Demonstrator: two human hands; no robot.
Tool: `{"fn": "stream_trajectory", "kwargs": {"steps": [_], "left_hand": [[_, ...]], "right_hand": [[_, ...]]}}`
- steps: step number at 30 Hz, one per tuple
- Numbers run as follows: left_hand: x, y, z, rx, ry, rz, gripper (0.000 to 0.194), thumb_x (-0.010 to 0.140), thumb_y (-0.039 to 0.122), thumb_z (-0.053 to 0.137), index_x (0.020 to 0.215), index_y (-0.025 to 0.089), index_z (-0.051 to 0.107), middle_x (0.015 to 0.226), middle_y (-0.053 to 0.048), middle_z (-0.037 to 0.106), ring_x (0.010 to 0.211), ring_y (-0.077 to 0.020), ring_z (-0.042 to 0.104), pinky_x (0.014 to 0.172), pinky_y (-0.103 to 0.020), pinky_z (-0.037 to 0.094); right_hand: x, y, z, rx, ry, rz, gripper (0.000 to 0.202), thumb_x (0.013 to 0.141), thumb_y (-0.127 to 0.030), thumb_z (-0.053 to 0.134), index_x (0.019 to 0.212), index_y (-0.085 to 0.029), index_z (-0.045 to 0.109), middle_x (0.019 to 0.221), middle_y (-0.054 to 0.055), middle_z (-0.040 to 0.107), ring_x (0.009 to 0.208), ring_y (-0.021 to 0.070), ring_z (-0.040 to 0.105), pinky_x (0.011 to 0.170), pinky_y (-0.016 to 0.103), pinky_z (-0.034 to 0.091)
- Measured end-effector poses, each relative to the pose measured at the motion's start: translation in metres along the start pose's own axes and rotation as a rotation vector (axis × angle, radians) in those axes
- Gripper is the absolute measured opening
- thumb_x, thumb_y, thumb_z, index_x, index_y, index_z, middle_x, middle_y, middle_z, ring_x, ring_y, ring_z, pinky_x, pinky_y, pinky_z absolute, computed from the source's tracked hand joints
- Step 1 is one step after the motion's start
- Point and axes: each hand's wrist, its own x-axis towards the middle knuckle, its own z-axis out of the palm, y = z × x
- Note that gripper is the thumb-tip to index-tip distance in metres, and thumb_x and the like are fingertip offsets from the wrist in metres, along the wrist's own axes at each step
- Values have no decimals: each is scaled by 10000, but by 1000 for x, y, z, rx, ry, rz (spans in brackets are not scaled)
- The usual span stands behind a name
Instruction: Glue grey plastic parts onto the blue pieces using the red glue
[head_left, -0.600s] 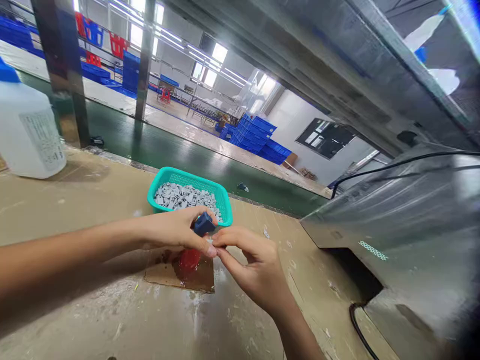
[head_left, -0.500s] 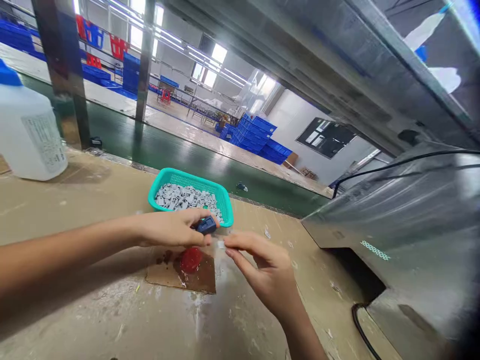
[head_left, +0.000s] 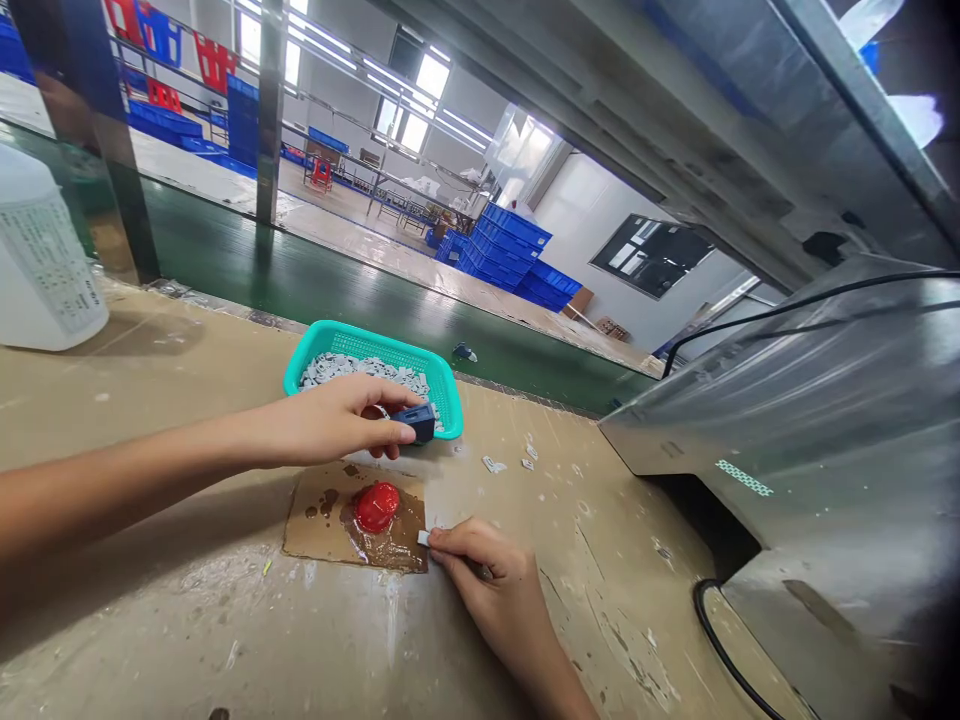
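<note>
My left hand holds a dark blue block-like part between thumb and fingers, over the front right edge of a teal basket of small grey-white pieces. Lower and to the right, my right hand pinches a small white piece at the right edge of a brown cardboard sheet. On the cardboard sits a round red object, with wet brown stains around it.
Several loose grey-white pieces lie right of the basket. A white jug stands far left. Behind the bench runs a green belt with a small dark part on it. A metal housing and black cable are at right.
My right hand has moved down and slightly left with the white piece, away from my left hand. My left hand, still holding the blue part, is a little higher. The camera view has shifted.
</note>
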Motion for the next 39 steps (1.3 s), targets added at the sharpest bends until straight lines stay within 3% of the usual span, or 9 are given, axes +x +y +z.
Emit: {"fn": "stream_trajectory", "kwargs": {"steps": [3,9,14,16,20,25,29,34,39], "left_hand": [[3,-3,-1,-76,43,34,221,676,261,575,867,150,564,683,12,571,664,-129,553,619,-238,431],[4,-9,-4,103,147,61,304,654,335,616,914,179,639,629,21,523,581,-102,461,517,-210,344],[4,-5,-3,-65,212,49,290,579,226,689,851,168,606,537,68,417,510,-66,385,492,-185,319],[3,-5,-3,-126,191,41,240,577,201,694,796,163,602,528,71,423,522,-64,404,508,-183,338],[3,-6,-2,-262,88,49,207,604,158,673,801,167,611,704,23,581,666,-87,514,630,-207,414],[1,-5,3,-452,-1,18,156,709,181,600,864,178,582,818,7,583,732,-79,531,694,-210,458],[0,-5,8,-526,-9,-13,141,766,222,544,899,178,536,804,11,560,745,-84,543,726,-249,481],[1,-6,12,-522,14,-33,261,720,195,589,971,185,516,843,-1,606,776,-114,587,759,-269,464],[1,-7,13,-395,86,-8,212,612,185,667,788,147,554,751,-3,618,782,-143,585,779,-282,446]], "right_hand": [[0,1,1,-23,-6,-23,153,746,-112,563,734,-192,693,715,55,680,660,163,635,610,264,516],[-1,3,2,-80,-10,-61,182,764,-92,522,741,-166,687,693,64,661,646,163,621,589,262,499],[0,2,0,-66,-21,-79,187,767,-81,511,746,-150,684,702,70,661,661,160,622,607,254,497],[1,2,-1,-58,-21,-73,184,767,-86,515,736,-155,683,704,68,663,658,159,622,606,251,497],[0,1,-1,-58,-17,-51,188,766,-92,516,732,-163,686,703,65,664,650,155,618,600,247,492],[0,-1,-2,-25,-15,-26,180,758,-104,530,724,-174,692,699,58,667,649,153,617,604,247,488],[9,-11,-15,127,101,57,114,725,-153,599,723,-201,703,680,39,663,629,151,599,565,244,476],[41,-33,-23,557,353,186,106,638,-212,689,744,-216,698,681,18,647,568,118,540,513,238,457],[62,-46,-13,747,325,251,143,582,-205,725,723,-194,701,658,13,651,569,116,551,580,270,484]]}}
